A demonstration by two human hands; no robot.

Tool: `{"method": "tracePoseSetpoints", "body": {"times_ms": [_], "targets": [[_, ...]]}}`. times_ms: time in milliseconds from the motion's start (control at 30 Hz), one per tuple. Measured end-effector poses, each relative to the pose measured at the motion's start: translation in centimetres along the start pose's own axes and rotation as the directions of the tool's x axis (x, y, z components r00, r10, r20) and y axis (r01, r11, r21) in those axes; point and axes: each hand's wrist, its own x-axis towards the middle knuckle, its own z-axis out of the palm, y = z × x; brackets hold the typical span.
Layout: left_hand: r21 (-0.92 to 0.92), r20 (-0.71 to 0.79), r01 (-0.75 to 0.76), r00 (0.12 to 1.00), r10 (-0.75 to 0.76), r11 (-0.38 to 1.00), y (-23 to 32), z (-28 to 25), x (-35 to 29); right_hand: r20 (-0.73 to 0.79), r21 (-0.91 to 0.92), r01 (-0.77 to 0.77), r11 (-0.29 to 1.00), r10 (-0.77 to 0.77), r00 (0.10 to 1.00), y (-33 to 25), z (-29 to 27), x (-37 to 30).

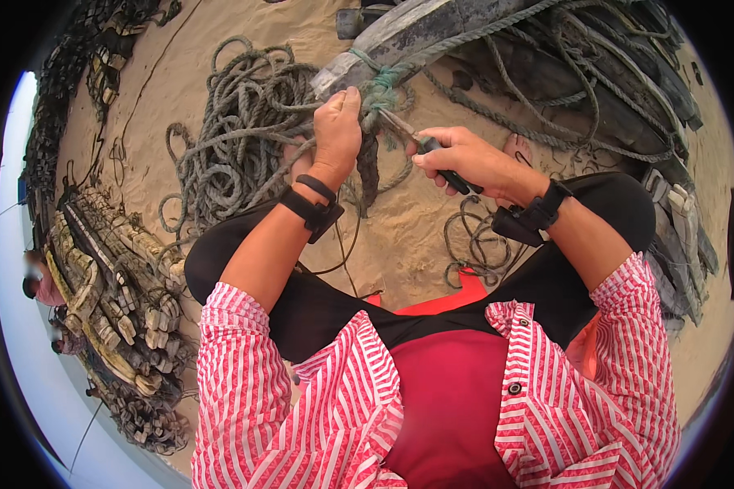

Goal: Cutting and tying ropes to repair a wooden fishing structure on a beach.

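My left hand is closed on grey-green rope beside a knot. Strands of brighter green twine wrap this knot at the end of a weathered wooden beam. In my right hand is a black-handled tool with a narrow metal blade, which looks like a knife. Its tip meets the lower side of the knot, where the exact contact is hard to make out. A dark, rough strip hangs below the knot.
A big heap of loose rope lies on the sand to the left. More rope drapes over dark timbers at the upper right. A thin cord coil rests between my knees. Bundled netting and floats pile up far left, with people beyond.
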Motion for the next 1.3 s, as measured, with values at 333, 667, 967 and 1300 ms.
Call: {"method": "tracePoseSetpoints", "body": {"times_ms": [333, 667, 967, 1300], "targets": [[0.059, 0.079, -0.003, 0.997, -0.002, 0.998, -1.0, -0.6, 0.1, -0.021, 0.134, 0.092, 0.987, -0.09, 0.996, 0.8, 0.4, 0.9], [-0.287, 0.207, 0.226, 0.963, -0.17, 0.931, 1.5, -1.3, 1.7, 0.127, 0.487, 0.07, 0.87, -0.151, 0.98, -0.2, -1.3, 0.0], [-0.318, 0.161, 0.295, 0.953, -0.256, 0.901, 2.5, -0.7, 0.6, -0.123, -0.71, 0.267, 0.652, -0.488, 0.864, 0.2, -0.5, 1.2], [-0.194, 0.108, 0.168, 0.983, -0.149, 0.966, 0.2, 0.2, 0.4, -0.094, -0.5, 0.269, 0.823, -0.36, 0.928, 0.1, 0.1, 1.7]]}}
